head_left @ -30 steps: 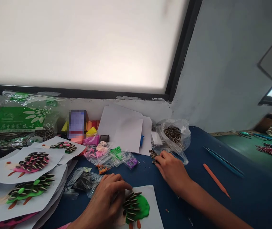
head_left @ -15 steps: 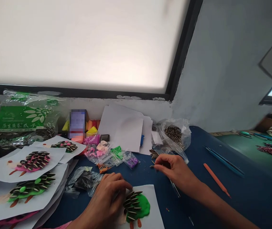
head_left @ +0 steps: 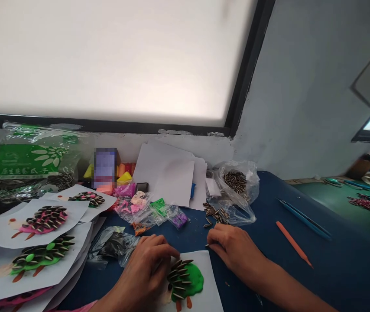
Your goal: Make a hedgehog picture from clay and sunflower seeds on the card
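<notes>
A white sheet of paper lies at the bottom middle of the head view, bearing a green clay shape with brown clay feet. Rows of striped sunflower seeds stick into the clay's left part. My left hand rests over the sheet's left side, fingers bent and slightly apart, index tip by the upper seeds; its thumb is hidden. Just right of the sheet, my right hand pinches a sunflower seed, only its tip showing. Beyond that hand is a loose pile of sunflower seeds.
A clear bag of seeds stands behind the pile. Small bags of coloured clay and blank sheets are at the back. Finished seed pictures are stacked left. Blue tweezers and an orange tool lie right.
My right hand has moved back from the seed pile toward the sheet, a seed between its fingertips. More of the pile now shows. My left hand has stayed put.
</notes>
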A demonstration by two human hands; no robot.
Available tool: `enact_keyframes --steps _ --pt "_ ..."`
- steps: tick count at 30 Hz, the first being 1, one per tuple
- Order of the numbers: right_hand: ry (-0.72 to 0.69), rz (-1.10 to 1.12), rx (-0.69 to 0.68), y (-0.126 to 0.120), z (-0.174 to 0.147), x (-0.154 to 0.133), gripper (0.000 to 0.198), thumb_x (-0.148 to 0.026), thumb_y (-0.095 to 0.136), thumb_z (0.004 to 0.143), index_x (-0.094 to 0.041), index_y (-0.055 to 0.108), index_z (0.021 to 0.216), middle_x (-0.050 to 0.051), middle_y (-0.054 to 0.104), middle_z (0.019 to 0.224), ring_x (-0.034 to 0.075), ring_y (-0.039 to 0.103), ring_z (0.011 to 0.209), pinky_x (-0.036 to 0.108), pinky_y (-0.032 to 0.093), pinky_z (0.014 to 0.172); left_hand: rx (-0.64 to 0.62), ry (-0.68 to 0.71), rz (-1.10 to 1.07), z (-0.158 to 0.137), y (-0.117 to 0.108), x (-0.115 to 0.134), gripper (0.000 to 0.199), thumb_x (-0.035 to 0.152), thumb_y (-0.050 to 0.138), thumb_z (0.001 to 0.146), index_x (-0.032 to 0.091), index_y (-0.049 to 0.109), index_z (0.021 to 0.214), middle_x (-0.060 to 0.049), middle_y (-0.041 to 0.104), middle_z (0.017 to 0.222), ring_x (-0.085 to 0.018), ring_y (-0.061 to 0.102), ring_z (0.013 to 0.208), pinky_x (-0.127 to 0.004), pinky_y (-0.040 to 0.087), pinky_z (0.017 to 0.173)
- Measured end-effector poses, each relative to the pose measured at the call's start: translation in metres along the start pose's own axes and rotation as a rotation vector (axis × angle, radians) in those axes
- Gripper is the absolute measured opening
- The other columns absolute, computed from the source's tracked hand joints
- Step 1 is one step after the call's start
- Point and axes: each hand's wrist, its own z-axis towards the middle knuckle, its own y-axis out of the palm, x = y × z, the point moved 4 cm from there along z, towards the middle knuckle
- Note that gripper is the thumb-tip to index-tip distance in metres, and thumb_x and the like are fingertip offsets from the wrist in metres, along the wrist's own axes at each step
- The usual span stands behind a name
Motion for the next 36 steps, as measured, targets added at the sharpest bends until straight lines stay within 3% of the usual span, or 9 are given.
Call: enact_keyframes --steps 6,9,15,24,36 --pt "-0.016 0.000 0.045 -0.005 -0.008 -0.003 0.017 -0.008 0.056 0.091 -0.016 0.068 0.083 0.006 0.065 0.090 0.018 0.062 0.080 0.026 0.040 0.064 0.021 -0.004 -0.002 -0.001 0.001 -0.002 0.034 0.017 0.038 0.090 0.025 0.071 0.088 -0.004 0.063 0.081 -0.021 0.056 0.077 -0.032 0.037 0.069" --pt "-0.078 0.148 0.112 -0.006 -0.015 -0.008 0.015 -0.009 0.057 0.091 -0.017 0.068 0.084 0.004 0.064 0.086 0.016 0.060 0.079 0.025 0.041 0.067 0.036 -0.012 -0.020 -0.001 0.002 -0.002 0.035 0.017 0.037 0.089 0.026 0.072 0.086 -0.004 0.063 0.079 -0.020 0.055 0.074 -0.032 0.036 0.068" --pt "-0.176 0.415 0.082 0.011 -0.025 -0.020 0.018 -0.009 0.058 0.089 -0.021 0.072 0.090 0.001 0.066 0.084 0.013 0.062 0.077 0.022 0.042 0.066 0.053 0.004 0.002 -0.001 0.003 -0.001 0.036 0.018 0.037 0.089 0.027 0.073 0.084 -0.003 0.062 0.076 -0.020 0.055 0.072 -0.032 0.035 0.068" --pt "-0.223 0.295 0.142 0.021 -0.020 -0.026 0.016 -0.013 0.056 0.089 -0.019 0.070 0.086 0.002 0.063 0.078 0.015 0.059 0.072 0.023 0.038 0.062 0.039 -0.003 0.003 0.000 0.002 -0.001 0.036 0.018 0.038 0.088 0.026 0.073 0.086 -0.004 0.062 0.077 -0.020 0.055 0.074 -0.032 0.036 0.069" --pt "-0.194 0.154 0.080 0.028 -0.017 -0.031 0.019 -0.012 0.054 0.089 -0.020 0.069 0.082 0.002 0.059 0.076 0.013 0.056 0.068 0.021 0.036 0.059 0.044 0.002 0.005 0.000 0.003 -0.002 0.037 0.019 0.038 0.088 0.025 0.073 0.086 -0.004 0.061 0.076 -0.020 0.054 0.074 -0.033 0.036 0.069"
